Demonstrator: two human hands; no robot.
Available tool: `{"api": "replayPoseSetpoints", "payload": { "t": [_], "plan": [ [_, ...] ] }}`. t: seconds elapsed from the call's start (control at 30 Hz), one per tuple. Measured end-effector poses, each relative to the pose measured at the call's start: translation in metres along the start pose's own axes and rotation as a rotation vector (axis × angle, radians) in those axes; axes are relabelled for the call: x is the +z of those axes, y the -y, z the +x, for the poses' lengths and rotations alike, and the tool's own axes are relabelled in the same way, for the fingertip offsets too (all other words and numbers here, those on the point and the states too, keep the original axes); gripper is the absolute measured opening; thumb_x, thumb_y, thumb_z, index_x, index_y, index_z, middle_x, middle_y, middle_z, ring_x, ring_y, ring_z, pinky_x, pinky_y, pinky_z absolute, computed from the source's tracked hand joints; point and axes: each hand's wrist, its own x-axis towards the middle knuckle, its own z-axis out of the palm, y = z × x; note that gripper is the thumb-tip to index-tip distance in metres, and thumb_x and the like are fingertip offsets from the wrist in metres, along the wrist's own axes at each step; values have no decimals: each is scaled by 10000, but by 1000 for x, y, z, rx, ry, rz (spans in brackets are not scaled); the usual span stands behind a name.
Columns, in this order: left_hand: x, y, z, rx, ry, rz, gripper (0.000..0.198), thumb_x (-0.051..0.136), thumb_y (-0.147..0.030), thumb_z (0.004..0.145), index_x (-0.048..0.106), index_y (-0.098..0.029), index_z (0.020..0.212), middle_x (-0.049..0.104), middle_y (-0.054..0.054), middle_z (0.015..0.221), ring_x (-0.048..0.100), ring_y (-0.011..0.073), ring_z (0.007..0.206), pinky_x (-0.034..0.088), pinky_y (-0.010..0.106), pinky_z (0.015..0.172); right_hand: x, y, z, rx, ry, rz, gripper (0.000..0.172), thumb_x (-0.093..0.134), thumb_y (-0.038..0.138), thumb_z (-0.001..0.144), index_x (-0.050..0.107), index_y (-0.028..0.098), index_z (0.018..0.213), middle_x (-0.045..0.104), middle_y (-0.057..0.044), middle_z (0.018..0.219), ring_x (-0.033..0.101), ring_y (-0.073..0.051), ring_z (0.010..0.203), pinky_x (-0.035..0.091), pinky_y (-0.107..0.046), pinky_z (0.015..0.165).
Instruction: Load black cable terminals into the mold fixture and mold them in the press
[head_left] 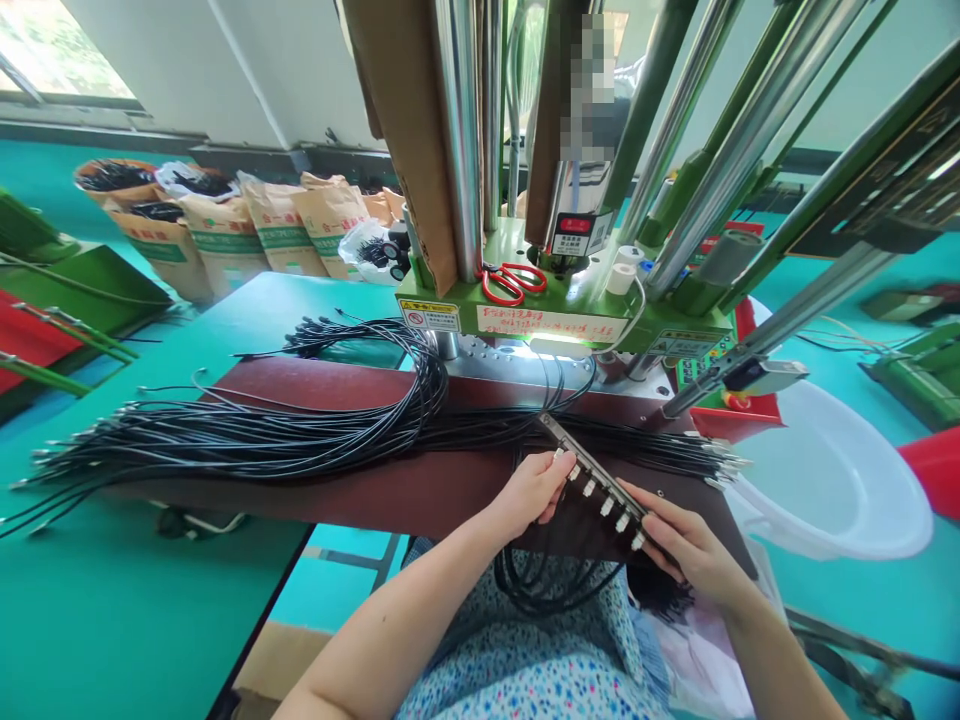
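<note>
A narrow dark metal bar (592, 468) slants across the front of the brown work board, with several silver cable connectors (606, 506) along its near edge. My right hand (694, 550) is closed round the bar's lower right end. Near the upper left end, my left hand (534, 492) pinches a connector between thumb and fingers, close against the bar. Black cables (525, 590) loop down below the bar and over my lap. Behind it lies a bundle of black cables (637, 445), its metal ends pointing right.
A larger bundle of black cables (300, 435) covers the left of the brown board (360, 500). The green press (442, 290) stands ahead, with red-handled scissors (510, 285) on it. A white tub (840, 480) is at the right. Paper sacks (277, 225) stand far left.
</note>
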Motion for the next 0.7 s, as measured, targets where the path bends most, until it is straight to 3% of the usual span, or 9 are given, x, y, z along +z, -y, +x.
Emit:
{"api": "replayPoseSetpoints", "payload": {
  "t": [0.3, 0.5, 0.7],
  "plan": [
    [-3, 1, -1, 15, 52, -72, 287, 408, -349, 782, 288, -206, 564, 221, -95, 456, 166, 27, 334, 117, 180, 311, -4, -1, 3, -26, 74, 2, 577, 459, 451, 870, 385, 118, 1335, 392, 42, 535, 277, -49, 398, 168, -196, 360],
    [-7, -2, -2, 21, 134, -110, 268, 426, -350, 763, 303, -203, 575, 232, -93, 472, 174, 26, 357, 132, 174, 325, -6, -3, 4, -11, 82, -24, 595, 447, 464, 871, 374, 106, 1340, 381, 44, 527, 279, -53, 398, 180, -192, 356],
    [-11, -1, -1, -9, 152, -134, 285, 433, -347, 757, 284, -200, 562, 224, -98, 456, 168, 15, 343, 119, 164, 327, -7, -4, 4, 2, 100, -9, 590, 448, 457, 872, 364, 117, 1347, 464, 6, 606, 276, -46, 412, 184, -186, 354]
  ]
}}
